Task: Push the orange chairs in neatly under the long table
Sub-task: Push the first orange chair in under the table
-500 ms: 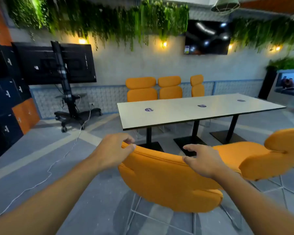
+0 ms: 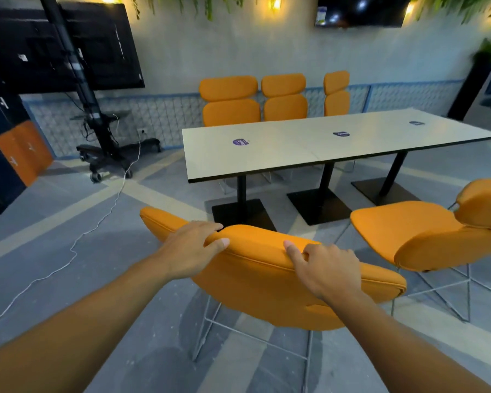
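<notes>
I had both arms stretched forward to the nearest orange chair [image 2: 267, 287], its backrest facing me. My left hand [image 2: 192, 248] gripped the backrest's top edge left of its middle, fingers curled over the front. My right hand [image 2: 328, 269] gripped the same edge further right, fingers hooked over it.

The chair stood on thin wire legs, short of the long table [image 2: 380, 129] and apart from its near edge, opposite the left end. Between them lay the floor and the table's left pedestal base [image 2: 243, 215]. To the right a second orange chair [image 2: 425, 234] sat side-on to the table, also out from the near edge.

Three purple stickers [image 2: 240, 142] ran along the middle of the tabletop – their writing was too small for me to read. Behind the far edge three more orange chairs [image 2: 230, 100] stood close together. Far left, a dark screen on a wheeled stand [image 2: 68, 43] trailed a white cable [image 2: 97, 222] across the floor.
</notes>
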Demonstrator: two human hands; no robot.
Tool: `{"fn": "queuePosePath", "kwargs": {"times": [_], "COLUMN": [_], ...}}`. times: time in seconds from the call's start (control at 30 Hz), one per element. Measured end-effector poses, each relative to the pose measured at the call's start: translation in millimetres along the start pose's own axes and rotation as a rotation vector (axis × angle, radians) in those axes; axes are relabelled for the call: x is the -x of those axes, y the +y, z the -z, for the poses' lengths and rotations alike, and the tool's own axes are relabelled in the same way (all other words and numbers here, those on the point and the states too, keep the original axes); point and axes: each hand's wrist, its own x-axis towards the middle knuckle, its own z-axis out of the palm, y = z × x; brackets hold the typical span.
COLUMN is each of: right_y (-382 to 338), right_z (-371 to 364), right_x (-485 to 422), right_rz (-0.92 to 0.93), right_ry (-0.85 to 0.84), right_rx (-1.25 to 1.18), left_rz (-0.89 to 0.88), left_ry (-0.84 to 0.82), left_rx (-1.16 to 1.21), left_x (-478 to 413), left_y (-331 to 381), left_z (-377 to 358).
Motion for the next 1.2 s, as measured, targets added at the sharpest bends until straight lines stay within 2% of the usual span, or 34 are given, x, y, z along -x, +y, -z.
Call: {"fn": "queuePosePath", "kwargs": {"times": [0.13,0.33,0.57,0.77,1.2], "right_y": [-1,0,15,53,154], "right_z": [-9,-17,-20,-22,-29], "right_x": [-4,-12,-31,-74,-181], "right_rz": [-0.002,-0.016,0.016,0.036,0.210], "right_ry": [0.072,0.185,0.240,0.254,0.286], "right_rx": [0.087,0.127,0.169,0.175,0.105], "left_rz": [0.080,0.111,0.029,0.054,0.252], "left_ry": [-0.035,0.045,0.250,0.312,0.461], "left_rx": [-0.164,-0.314,-0.304,-0.305,-0.361], "left_x": [-31,-62,-79,-111,-190], "left_y": [-11,-19,-20,1,76], "left_z": [-12,-24,-40,-58,-99]}}
